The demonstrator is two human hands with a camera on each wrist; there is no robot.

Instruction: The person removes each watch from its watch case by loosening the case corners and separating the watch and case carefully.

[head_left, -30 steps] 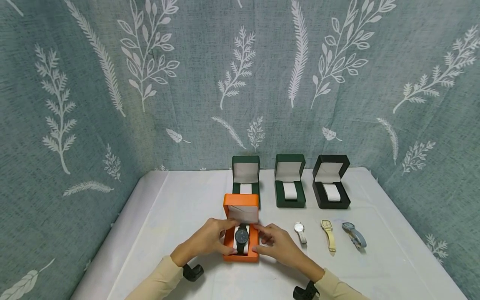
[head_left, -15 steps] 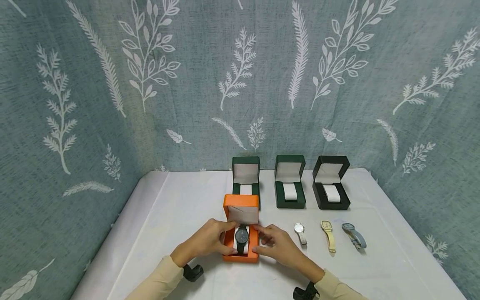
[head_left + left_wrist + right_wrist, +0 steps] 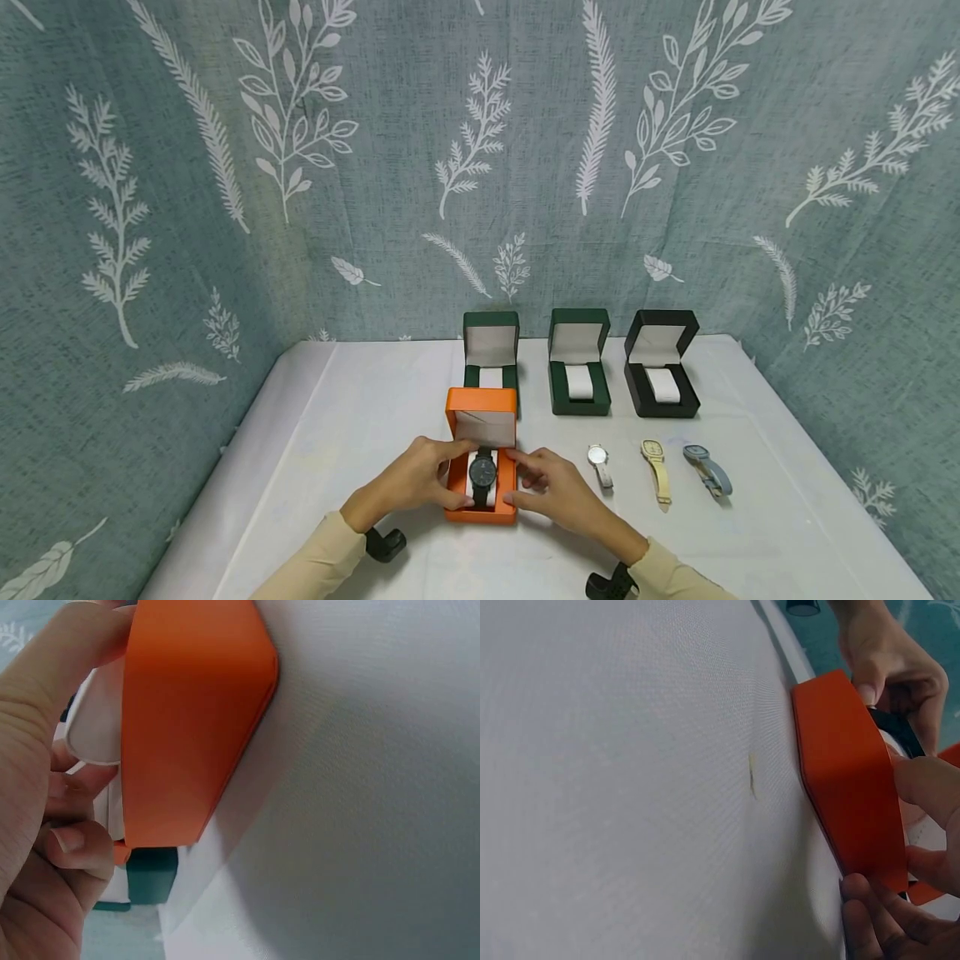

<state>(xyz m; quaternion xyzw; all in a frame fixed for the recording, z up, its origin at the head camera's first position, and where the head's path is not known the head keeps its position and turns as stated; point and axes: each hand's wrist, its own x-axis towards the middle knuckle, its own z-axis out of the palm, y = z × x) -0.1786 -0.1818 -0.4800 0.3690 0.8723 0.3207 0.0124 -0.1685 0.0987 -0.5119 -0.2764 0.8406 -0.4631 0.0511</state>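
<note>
An open orange watch box (image 3: 482, 401) stands on the white table before me, its lid tilted back. Inside, a black wristwatch (image 3: 483, 472) lies dial up around a white cushion (image 3: 97, 724). My left hand (image 3: 417, 475) reaches over the box's left side and pinches the watch on its cushion, thumb by the strap's near end and a finger by its far end. From the right, my right hand (image 3: 557, 490) grips the box, thumb at the rim. In the right wrist view, its lower fingers (image 3: 861, 930) curl near the box's outer corner.
Behind the orange box stand two open green watch boxes (image 3: 580, 337) and an open black one (image 3: 662, 346), with white cushions. To the right lie a silver watch (image 3: 599, 463), a gold watch (image 3: 656, 472) and a blue-strapped watch (image 3: 707, 470). A patterned curtain (image 3: 397, 167) surrounds the table.
</note>
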